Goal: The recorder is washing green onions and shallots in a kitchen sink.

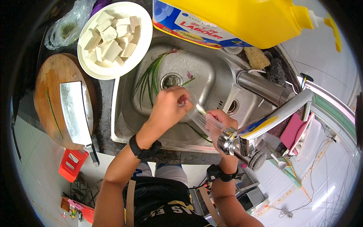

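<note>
My right hand (221,120) holds a green onion (200,109) by its stalk near the white end, under water spraying from the chrome faucet (227,139). Its green leaves trail out below the hand, over the sink's near side. Just left of the stream is my left hand (173,102), its thumb and fingertips pinched together; whether anything is between them is too small to tell. A bunch of green onions (151,75) lies in the steel sink (124,122) beside the drain (171,81). Purplish root scraps (189,75) rest right of the drain.
Left of the sink, a cleaver (74,113) and one green leaf lie on a round wooden board (46,85). A white bowl (144,56) of tofu cubes (112,51) overlaps the sink's corner. A large yellow detergent jug (255,22), a scrubbing pad (256,58) and steel wool (275,72) sit behind.
</note>
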Demonstrator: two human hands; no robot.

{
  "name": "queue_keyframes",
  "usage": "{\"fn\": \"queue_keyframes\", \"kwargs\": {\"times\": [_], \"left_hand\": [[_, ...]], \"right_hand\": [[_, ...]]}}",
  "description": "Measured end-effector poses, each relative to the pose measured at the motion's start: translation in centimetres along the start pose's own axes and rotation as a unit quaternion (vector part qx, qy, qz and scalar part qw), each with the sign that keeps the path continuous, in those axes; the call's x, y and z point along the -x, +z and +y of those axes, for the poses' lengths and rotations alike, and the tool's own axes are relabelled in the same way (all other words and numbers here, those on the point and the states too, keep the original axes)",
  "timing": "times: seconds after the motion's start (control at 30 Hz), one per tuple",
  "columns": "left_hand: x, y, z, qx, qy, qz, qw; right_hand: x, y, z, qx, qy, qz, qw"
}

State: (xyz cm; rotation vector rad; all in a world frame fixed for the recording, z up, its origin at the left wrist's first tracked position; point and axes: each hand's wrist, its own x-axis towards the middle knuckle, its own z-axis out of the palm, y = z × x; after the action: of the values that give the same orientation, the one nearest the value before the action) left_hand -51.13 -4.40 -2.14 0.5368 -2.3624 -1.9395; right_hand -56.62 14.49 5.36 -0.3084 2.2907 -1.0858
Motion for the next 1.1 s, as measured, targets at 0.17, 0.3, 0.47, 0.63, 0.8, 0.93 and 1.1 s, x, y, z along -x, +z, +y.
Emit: {"fn": "queue_keyframes", "kwargs": {"times": [0.17,0.3,0.47,0.63,0.8,0.93,1.1], "left_hand": [[0.1,-0.3,-0.4,-0.01,-0.071,0.017,0.997],[1.0,1.3,0.2,0.174,-0.152,0.04,0.972],[0.9,0.4,3.0,0.129,0.038,0.022,0.991],[0.5,-1.5,2.9,0.094,0.127,-0.066,0.985],[0.4,-1.8,2.9,0.019,0.12,-0.141,0.983],[0.6,-1.8,3.5,-0.089,0.122,-0.165,0.975],[1.1,-1.2,3.1,-0.215,0.131,-0.205,0.946]], "right_hand": [[-0.1,0.6,0.1,-0.092,0.052,0.009,0.994],[-0.5,1.7,0.0,-0.183,0.103,0.013,0.978],[-0.6,1.4,0.3,-0.218,0.118,0.016,0.969],[-0.8,-0.3,-0.1,-0.137,0.065,-0.031,0.988],[-1.2,-1.1,-0.1,0.012,-0.009,-0.048,0.999],[-1.2,-0.4,-0.1,0.08,-0.068,-0.05,0.993],[-1.6,0.0,-1.2,0.152,-0.127,-0.056,0.978]]}}
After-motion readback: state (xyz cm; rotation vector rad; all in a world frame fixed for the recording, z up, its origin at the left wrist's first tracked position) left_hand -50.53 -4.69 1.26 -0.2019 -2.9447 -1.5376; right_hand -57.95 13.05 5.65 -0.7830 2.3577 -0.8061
